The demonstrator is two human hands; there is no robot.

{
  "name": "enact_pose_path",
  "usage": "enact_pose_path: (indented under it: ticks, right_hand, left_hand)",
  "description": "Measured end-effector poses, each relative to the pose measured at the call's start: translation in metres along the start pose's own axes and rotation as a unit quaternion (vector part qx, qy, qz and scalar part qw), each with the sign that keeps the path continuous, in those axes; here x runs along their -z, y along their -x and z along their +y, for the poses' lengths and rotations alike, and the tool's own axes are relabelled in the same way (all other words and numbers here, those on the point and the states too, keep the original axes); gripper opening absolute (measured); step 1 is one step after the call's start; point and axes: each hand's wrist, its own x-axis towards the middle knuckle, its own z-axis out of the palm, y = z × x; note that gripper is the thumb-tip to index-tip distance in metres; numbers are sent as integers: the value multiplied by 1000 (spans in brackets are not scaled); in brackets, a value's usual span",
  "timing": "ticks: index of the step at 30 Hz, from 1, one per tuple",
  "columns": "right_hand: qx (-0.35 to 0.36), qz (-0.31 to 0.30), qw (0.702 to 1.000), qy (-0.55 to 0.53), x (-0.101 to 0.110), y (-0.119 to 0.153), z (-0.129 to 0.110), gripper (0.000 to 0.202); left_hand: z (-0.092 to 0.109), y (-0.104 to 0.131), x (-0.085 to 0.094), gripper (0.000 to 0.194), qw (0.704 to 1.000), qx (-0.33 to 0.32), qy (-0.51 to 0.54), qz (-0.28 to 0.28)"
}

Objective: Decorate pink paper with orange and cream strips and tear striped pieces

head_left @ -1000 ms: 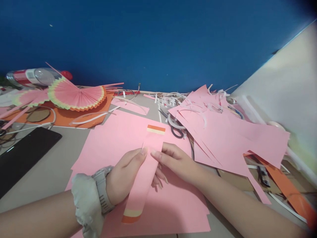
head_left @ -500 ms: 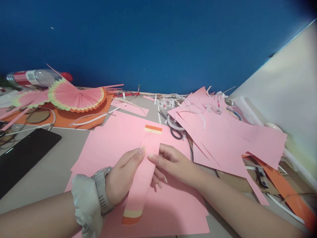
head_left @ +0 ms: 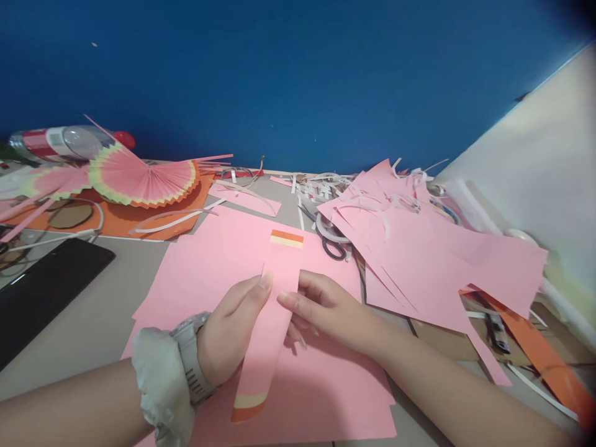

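Observation:
A long pink paper strip (head_left: 272, 335), with cream and orange bands at both ends, is held above pink sheets (head_left: 195, 267) on the table. My left hand (head_left: 235, 316) grips its left edge, the thumb on top and the other fingers hidden behind. My right hand (head_left: 326, 307) pinches the right edge between thumb and fingers, a few fingertips showing underneath. The strip slants, its far end lying away from me and its near end curving down toward me. A grey watch and a pale scrunchie are on my left wrist.
A black phone (head_left: 51, 292) lies at the left. Pleated pink paper fans (head_left: 146, 180) and a plastic bottle (head_left: 79, 143) are behind it. Scissors (head_left: 334, 248), white paper scraps (head_left: 321, 189) and cut pink sheets (head_left: 428, 261) crowd the right, beside a box cutter (head_left: 497, 333). A blue wall (head_left: 298, 81) stands behind.
Both hands keep the same hold on the paper strip. The view has shifted very slightly; nothing has been let go or picked up.

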Motion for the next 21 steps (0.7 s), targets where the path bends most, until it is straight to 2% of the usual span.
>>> enact_pose_path:
  ticks: [8,16,21]
  right_hand:
    - [1,37,997,74,-1,1,-2,25]
    - [0,25,993,112,-1,2,0,27]
    - [-5,30,994,105,0,3,-1,25]
  left_hand:
    - [0,0,3,41,999,-8,-15,37]
    - [-2,-1,4,40,999,-32,-7,9]
    - [-1,1,4,40,999,-33,-8,19]
